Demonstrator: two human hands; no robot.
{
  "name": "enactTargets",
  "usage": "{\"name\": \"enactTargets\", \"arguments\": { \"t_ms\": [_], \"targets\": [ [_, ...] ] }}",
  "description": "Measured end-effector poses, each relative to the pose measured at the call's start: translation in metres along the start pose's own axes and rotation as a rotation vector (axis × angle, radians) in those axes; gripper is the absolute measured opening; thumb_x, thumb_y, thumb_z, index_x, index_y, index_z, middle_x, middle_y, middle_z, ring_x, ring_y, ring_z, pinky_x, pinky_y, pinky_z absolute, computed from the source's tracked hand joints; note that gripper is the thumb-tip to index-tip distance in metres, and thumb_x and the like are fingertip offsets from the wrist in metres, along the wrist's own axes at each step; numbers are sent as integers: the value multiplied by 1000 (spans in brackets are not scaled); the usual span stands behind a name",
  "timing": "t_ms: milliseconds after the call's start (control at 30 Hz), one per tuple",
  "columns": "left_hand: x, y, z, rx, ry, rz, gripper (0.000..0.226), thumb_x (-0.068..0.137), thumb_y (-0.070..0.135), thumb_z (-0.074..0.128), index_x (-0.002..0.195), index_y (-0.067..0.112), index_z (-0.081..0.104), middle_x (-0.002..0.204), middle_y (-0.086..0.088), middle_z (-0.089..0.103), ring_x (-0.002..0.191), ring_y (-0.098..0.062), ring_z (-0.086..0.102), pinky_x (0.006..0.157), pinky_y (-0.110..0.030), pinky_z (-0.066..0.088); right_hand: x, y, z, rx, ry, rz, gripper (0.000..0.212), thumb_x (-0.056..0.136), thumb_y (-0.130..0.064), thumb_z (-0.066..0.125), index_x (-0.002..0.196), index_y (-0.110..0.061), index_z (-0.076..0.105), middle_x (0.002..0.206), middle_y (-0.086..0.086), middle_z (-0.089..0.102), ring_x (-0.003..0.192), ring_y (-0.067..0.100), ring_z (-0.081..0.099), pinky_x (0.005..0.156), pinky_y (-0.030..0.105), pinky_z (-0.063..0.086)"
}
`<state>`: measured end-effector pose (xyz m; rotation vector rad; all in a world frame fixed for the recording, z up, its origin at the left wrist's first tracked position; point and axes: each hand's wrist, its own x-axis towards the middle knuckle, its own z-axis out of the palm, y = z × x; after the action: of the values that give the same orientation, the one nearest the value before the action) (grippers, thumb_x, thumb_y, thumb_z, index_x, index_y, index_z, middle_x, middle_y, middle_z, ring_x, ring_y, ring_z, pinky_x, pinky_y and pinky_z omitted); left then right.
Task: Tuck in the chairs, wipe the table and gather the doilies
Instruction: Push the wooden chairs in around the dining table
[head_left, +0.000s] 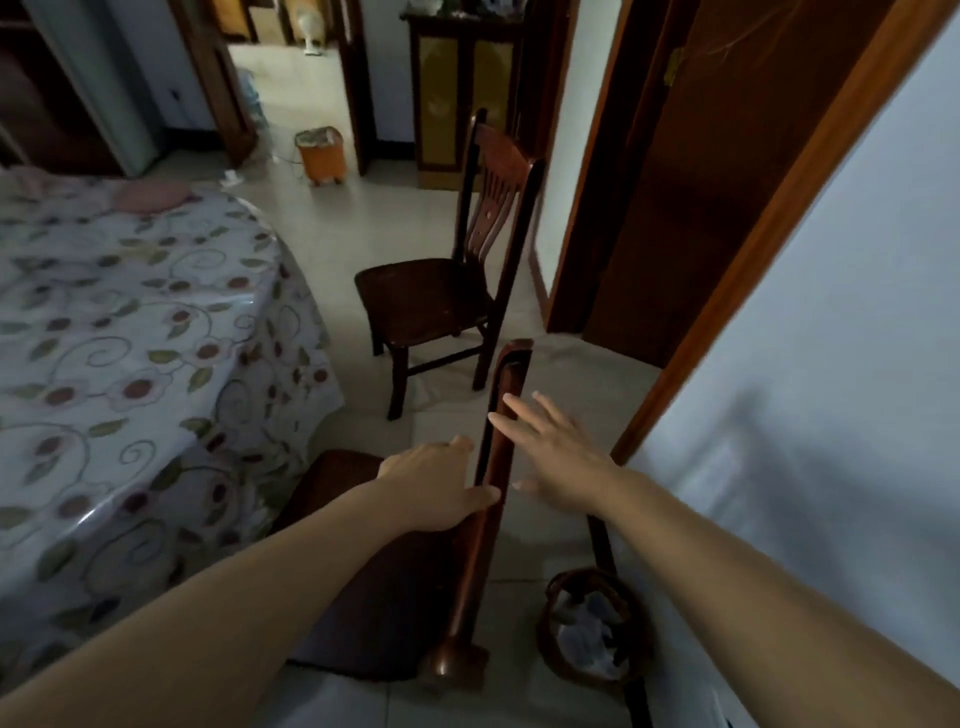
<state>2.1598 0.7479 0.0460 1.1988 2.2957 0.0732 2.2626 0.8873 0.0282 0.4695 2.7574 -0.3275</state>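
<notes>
Left hand (436, 486) wrapped over the top rail of the near chair (493, 467), thumb on the rail's near face, fingers curled out of sight on the seat side; grip closed on the rail. Right hand (558, 457) flat and spread, fingers (511, 428) laid against the same rail from the other side, not curled round it. Near chair's seat shows dark below the left forearm, partly under the hanging edge of the cloth. Table (130, 332) fills the left of the view, round-edged, under a floral cloth with a glossy clear cover; a pink folded item (150, 196) lies at its far edge, too blurred to identify. Second chair (441, 291) stands farther off on the tiled floor, pulled clear of the table, seat facing it, back toward a wooden door frame. Wicker basket (592, 629) on the floor just right of the near chair, holding pale crumpled material, with a dark slanting post or leg in front of it that runs out of view. Orange bin (319, 156) near the far doorway, a wooden cabinet (462, 98) beyond the second chair, a white fan (310, 28) in the room past it. Near chair's legs hidden; whole picture motion-blurred.
</notes>
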Motion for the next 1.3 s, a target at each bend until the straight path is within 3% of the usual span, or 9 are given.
{"name": "enactTargets", "arguments": {
  "t_ms": [133,300,467,700,933,1200,1267,1300],
  "targets": [
    [-4,23,34,-98,-19,-141,57,81,56,58,121,19,44,113,-4,61,102,-25,59,84,-39,48,9,24,6,-83,-70,-183,76,94,-37,52,152,-31,3,159,-7,-15,144,19,-21,117,45,-4],
    [-6,47,54,-105,161,-338,44,77,37,68,112,18,49,104,-3,62,99,-27,61,71,-32,42,16,28,19,-107,-31,-298,70,99,-42,37,151,-26,-6,157,-1,-23,142,20,-27,115,42,-12],
    [-6,43,50,-106,211,-378,33,77,28,62,107,20,51,98,-3,64,94,-29,62,65,-31,40,34,26,20,-157,-21,-380,66,100,-40,36,151,-25,-2,157,3,-22,141,23,-30,114,43,-13],
    [-13,-7,9,-111,314,-511,25,75,24,60,100,24,57,96,-2,63,94,-28,62,64,-30,38,81,-21,-4,-98,122,-525,57,98,-37,36,150,-26,13,158,2,0,145,25,-17,115,44,-11],
    [-21,-89,-27,-150,505,-728,24,76,20,62,99,24,59,96,-2,63,93,-28,61,64,-31,37,150,-101,-31,-191,263,-657,79,91,-15,52,151,-21,0,157,0,4,145,25,-10,116,42,-8],
    [-27,-167,-53,-214,515,-866,32,74,30,71,102,24,58,97,-3,61,91,-26,61,63,-31,42,213,-186,-67,-276,335,-751,61,82,0,56,138,-12,32,157,8,7,146,23,-1,116,45,-10],
    [-28,-180,-58,-195,514,-910,35,70,33,74,100,23,57,95,-2,61,90,-26,62,62,-31,41,231,-202,-77,-324,301,-782,60,81,3,55,136,-12,36,155,5,19,146,21,7,117,47,-7],
    [-27,-187,-61,-188,522,-930,36,69,33,75,99,23,57,94,-2,61,89,-25,62,61,-31,40,240,-208,-81,-333,277,-801,55,80,2,58,130,-15,42,148,4,33,142,22,20,118,46,-1]
  ]
}}
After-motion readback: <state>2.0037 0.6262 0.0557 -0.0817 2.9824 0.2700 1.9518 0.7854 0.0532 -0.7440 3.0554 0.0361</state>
